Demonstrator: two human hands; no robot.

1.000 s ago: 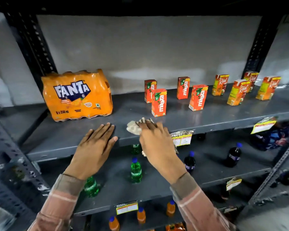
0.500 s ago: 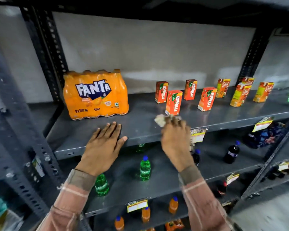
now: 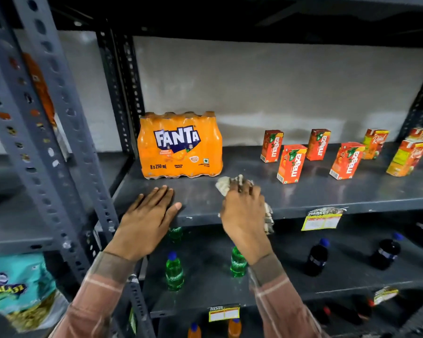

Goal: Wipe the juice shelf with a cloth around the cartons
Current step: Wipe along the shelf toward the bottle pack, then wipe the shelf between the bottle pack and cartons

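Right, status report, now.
Right hand gripping cloth on shelf. Left hand flat, empty. Fanta pack just behind cloth.

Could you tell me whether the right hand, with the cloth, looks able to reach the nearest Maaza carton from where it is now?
Probably yes. The right hand presses the cloth on the shelf front, and only bare shelf lies between it and the nearest Maaza carton. Nothing stands in the way.

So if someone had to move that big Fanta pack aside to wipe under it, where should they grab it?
Probably by the two short ends of the Fanta pack, one hand each, coming from the front. It is wide and soft-wrapped, with open shelf beside it; the left hand lies just in front.
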